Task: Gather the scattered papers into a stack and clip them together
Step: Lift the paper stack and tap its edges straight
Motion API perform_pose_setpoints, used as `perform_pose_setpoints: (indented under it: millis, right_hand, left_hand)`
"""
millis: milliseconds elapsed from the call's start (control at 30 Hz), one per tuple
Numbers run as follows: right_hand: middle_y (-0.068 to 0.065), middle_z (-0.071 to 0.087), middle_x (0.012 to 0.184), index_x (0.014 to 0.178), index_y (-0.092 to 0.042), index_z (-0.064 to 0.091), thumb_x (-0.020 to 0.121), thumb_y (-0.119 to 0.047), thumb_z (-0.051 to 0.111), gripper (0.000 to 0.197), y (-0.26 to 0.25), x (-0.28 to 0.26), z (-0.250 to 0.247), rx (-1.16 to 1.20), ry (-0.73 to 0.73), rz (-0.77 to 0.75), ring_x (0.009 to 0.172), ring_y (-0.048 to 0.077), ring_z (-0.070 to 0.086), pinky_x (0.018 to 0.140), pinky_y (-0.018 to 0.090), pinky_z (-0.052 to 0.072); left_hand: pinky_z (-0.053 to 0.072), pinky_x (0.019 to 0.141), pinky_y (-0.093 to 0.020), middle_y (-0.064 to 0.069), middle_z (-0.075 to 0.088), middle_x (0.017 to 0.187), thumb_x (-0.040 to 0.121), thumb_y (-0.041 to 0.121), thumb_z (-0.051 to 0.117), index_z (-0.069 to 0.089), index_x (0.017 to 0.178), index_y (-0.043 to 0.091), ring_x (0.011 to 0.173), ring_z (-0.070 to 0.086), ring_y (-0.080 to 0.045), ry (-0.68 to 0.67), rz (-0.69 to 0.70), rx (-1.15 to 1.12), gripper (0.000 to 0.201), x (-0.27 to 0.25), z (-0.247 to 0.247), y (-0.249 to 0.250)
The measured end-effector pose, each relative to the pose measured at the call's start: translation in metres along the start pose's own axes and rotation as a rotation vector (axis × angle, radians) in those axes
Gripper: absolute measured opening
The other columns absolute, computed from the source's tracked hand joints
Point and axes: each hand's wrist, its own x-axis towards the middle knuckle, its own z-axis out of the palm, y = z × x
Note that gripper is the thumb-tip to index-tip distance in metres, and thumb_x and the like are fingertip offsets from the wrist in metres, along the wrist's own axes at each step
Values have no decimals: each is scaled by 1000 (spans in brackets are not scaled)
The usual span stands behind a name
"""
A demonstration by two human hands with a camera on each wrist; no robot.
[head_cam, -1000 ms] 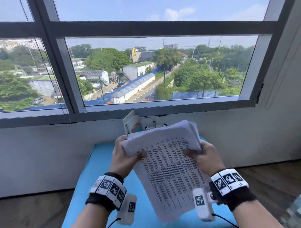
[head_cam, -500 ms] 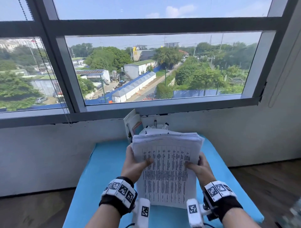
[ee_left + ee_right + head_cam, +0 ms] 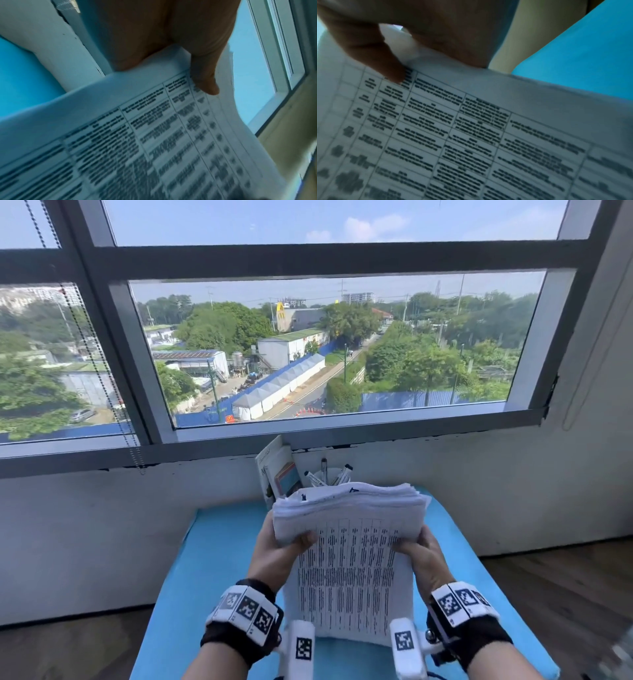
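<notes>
A thick stack of printed papers (image 3: 349,563) stands nearly upright on its lower edge over the blue table (image 3: 219,559). Its top bends forward, and the sheets show tables of text. My left hand (image 3: 281,549) grips the stack's left edge with the thumb on the front sheet. On the opposite edge my right hand (image 3: 419,553) holds it the same way. The left wrist view shows the left thumb (image 3: 205,81) pressed on the papers (image 3: 154,135). In the right wrist view the right thumb (image 3: 388,67) lies on the papers (image 3: 471,135). No clip is in view.
Behind the stack, against the white wall under the window, a pen cup (image 3: 327,475) with markers stands beside a few upright booklets (image 3: 277,470). Dark wooden floor (image 3: 565,594) lies on both sides of the narrow table.
The tilted, skewed stack has been turned square and brought down, its lower edge now near the table. Both hands came lower and closer with it.
</notes>
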Motion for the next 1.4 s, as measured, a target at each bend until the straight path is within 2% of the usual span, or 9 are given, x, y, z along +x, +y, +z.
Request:
perform_pose_setpoints:
  millis: [133, 300, 433, 567, 700, 933, 1033, 1233, 1400]
  right_hand:
    - [9, 64, 78, 108, -11, 50, 53, 0, 53, 56, -5, -3, -2, 2, -32, -38, 71, 22, 62, 52, 27, 50]
    - [14, 65, 88, 111, -5, 54, 56, -8, 58, 54, -5, 0, 2, -68, 19, 4, 79, 29, 62, 62, 35, 49]
    - [2, 61, 89, 112, -17, 49, 57, -5, 58, 56, -11, -2, -2, -99, 12, -108, 79, 14, 59, 67, 29, 48]
    - [7, 62, 93, 104, -23, 55, 58, -6, 57, 49, -7, -1, 4, -91, 14, -111, 85, 23, 58, 71, 31, 48]
    - [3, 62, 94, 115, -22, 50, 65, 1, 60, 56, -14, 2, -1, -109, -20, -154, 83, 18, 59, 71, 28, 49]
    - [4, 71, 71, 91, -9, 61, 59, -1, 59, 33, 2, 15, -10, -139, 67, -26, 79, 28, 61, 61, 32, 50]
    - [5, 69, 81, 103, -13, 58, 74, 15, 56, 40, -1, 11, -14, -93, 24, -79, 76, 20, 64, 63, 28, 53]
    - [20, 68, 99, 101, -11, 60, 59, -10, 60, 42, 10, 7, -13, -162, 75, -7, 91, 33, 64, 85, 48, 52]
    - [11, 66, 101, 110, -19, 53, 73, 5, 61, 45, 12, 3, -20, -209, 30, -43, 93, 25, 62, 84, 42, 50]
  left_hand:
    - [55, 66, -22, -7, 58, 105, 52, 16, 83, 43, 119, 10, 93, 61, -15, 12, 4, 40, 79, 0, -11, -7]
    - [54, 67, -19, -10, 68, 100, 68, 1, 80, 57, 109, 14, 94, 64, -27, 50, -27, 62, 48, -2, 2, -13]
    - [55, 67, -23, -8, 58, 108, 57, 9, 84, 42, 119, 12, 94, 61, -18, 84, 25, 78, 75, 2, -6, -9]
    - [57, 79, -39, -16, 60, 114, 49, 11, 86, 46, 116, 17, 102, 63, -25, 44, -26, 30, 79, -1, 7, -15]
    - [57, 82, -38, -5, 59, 115, 35, 41, 93, 37, 123, 20, 102, 65, -17, 42, -16, 43, 107, 2, 1, -12]
    - [56, 73, -32, -12, 68, 102, 62, 5, 77, 57, 110, 17, 97, 64, -30, 52, -4, 3, 54, 5, 5, -25]
    - [56, 69, -27, -9, 66, 100, 59, 13, 78, 51, 110, 15, 90, 64, -21, 44, 37, 4, 58, 4, -2, -19]
    - [56, 74, -31, -8, 71, 99, 54, 17, 83, 60, 108, 21, 93, 65, -22, 46, -4, -7, 59, 3, 5, -27]
    - [54, 66, -22, -5, 67, 99, 49, 24, 86, 54, 110, 15, 86, 65, -12, 59, 19, 38, 70, -4, 0, -20]
